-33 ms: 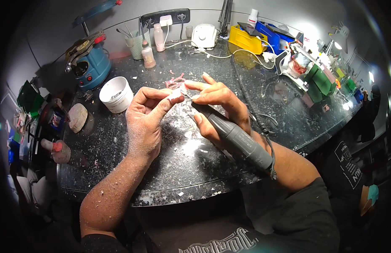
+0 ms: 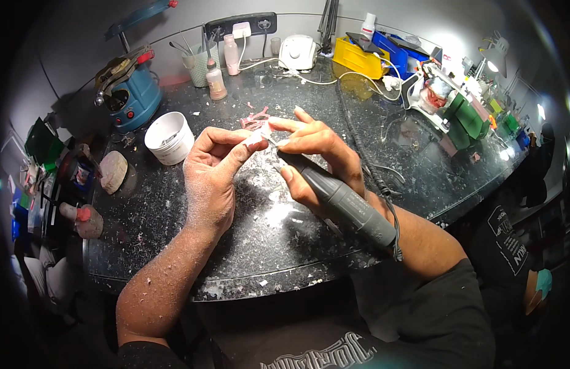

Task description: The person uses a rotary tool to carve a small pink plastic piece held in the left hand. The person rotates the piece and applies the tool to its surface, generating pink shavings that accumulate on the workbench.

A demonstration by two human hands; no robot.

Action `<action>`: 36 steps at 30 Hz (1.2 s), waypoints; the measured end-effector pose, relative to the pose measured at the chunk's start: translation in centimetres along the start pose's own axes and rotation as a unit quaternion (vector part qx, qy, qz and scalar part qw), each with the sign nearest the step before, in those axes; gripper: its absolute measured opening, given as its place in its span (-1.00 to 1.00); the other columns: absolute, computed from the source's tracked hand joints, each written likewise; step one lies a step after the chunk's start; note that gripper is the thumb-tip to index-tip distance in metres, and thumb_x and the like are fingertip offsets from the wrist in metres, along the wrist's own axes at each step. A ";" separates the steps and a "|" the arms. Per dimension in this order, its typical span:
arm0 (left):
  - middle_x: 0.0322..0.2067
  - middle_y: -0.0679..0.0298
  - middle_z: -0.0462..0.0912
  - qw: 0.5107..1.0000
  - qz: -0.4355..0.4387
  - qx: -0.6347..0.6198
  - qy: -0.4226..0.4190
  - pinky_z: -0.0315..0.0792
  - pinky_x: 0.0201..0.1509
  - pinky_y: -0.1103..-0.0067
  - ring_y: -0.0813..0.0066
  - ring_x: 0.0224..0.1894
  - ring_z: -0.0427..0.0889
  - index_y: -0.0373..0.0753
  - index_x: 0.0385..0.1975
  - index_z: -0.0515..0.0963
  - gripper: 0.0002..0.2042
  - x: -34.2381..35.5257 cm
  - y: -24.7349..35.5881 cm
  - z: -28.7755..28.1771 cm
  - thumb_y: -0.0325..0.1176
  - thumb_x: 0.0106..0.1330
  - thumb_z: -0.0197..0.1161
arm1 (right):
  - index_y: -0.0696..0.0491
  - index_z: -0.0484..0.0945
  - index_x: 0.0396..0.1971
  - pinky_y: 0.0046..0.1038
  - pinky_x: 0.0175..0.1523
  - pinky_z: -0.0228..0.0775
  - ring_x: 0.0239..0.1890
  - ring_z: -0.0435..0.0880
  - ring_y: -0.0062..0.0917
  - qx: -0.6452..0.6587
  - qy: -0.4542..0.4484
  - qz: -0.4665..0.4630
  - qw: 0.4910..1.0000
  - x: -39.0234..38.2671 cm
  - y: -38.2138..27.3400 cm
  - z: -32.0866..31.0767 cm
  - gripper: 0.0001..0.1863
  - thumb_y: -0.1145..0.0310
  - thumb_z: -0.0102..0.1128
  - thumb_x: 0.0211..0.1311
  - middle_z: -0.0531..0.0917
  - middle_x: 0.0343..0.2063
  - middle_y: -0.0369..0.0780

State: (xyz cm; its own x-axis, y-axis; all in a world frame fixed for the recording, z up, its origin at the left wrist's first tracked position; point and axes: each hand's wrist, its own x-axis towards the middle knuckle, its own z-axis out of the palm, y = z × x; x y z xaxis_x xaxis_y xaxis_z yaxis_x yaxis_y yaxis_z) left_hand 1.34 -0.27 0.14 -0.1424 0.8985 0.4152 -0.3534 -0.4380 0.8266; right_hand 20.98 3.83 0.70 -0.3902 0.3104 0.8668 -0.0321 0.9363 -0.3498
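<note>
My right hand is closed round a dark grey rotary handpiece, gripped like a pen, with its thin metal tip pointing up and left. Pinched between the thumb and fingers of my left hand is a small pink-and-white piece, mostly covered by the fingertips. The handpiece tip meets or nearly meets this piece; actual contact is too small to tell. Pale dust coats my left hand and forearm. Just beyond the fingertips lie pink scraps on the black worktop.
Left of my hands stand a white tub, a pale plaster block and a blue machine. Bottles, a white control box and a yellow bin line the back. A coiled cord runs behind my right hand.
The handpiece has tilted very slightly in my right hand. Everything else looks the same.
</note>
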 end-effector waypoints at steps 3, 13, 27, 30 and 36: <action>-0.13 0.06 0.73 1.000 0.002 0.002 -0.002 0.63 0.21 0.43 0.35 -0.04 0.77 -0.38 -0.15 0.53 -0.89 0.0 -0.1 0.0 -0.61 0.42 0.30 | 0.09 0.55 -0.04 0.14 0.57 0.01 0.27 0.63 -0.14 -0.001 -0.011 -0.007 1.000 0.1 -0.2 -0.1 -0.65 0.60 0.33 0.15 0.66 -0.09 -0.17; -0.14 0.07 0.74 1.000 0.004 0.012 -0.004 0.63 0.18 0.47 0.39 -0.05 0.76 -0.36 -0.15 0.54 -0.87 0.0 0.3 0.3 -0.61 0.40 0.33 | 0.09 0.55 -0.04 0.11 0.56 0.04 0.23 0.66 -0.20 0.017 0.024 0.013 0.999 0.1 0.0 0.1 -0.64 0.62 0.33 0.14 0.67 -0.11 -0.17; -0.15 0.12 0.73 1.000 0.008 0.004 0.001 0.64 0.16 0.48 0.40 -0.07 0.77 -0.35 -0.13 0.53 -0.85 0.1 0.3 0.3 -0.62 0.39 0.33 | 0.10 0.57 -0.03 0.16 0.56 0.01 0.24 0.64 -0.15 0.025 0.001 -0.001 1.000 0.0 0.3 -0.1 -0.64 0.58 0.36 0.14 0.67 -0.13 -0.18; -0.17 0.13 0.73 1.000 0.005 0.012 0.006 0.64 0.16 0.48 0.41 -0.07 0.76 -0.35 -0.13 0.53 -0.85 0.0 0.3 0.3 -0.63 0.39 0.33 | 0.05 0.61 -0.07 0.15 0.54 0.11 0.25 0.65 -0.21 0.012 0.007 -0.001 1.000 0.1 0.1 0.0 -0.60 0.57 0.44 0.04 0.70 -0.06 -0.15; -0.16 0.16 0.71 1.000 0.008 0.005 -0.006 0.63 0.16 0.48 0.44 -0.06 0.75 -0.35 -0.13 0.54 -0.85 0.1 0.1 0.1 -0.64 0.38 0.34 | 0.01 0.64 -0.08 0.14 0.53 0.17 0.26 0.64 -0.25 -0.010 0.007 -0.009 1.000 0.2 0.0 0.0 -0.55 0.56 0.50 -0.05 0.71 -0.04 -0.18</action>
State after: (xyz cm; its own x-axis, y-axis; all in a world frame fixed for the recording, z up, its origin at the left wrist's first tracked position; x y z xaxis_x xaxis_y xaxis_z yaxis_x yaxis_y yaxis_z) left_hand 1.42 -0.27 0.30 -0.1371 0.8914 0.4320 -0.3417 -0.4519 0.8240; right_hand 20.91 3.93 0.85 -0.3759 0.2966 0.8779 -0.0194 0.9447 -0.3275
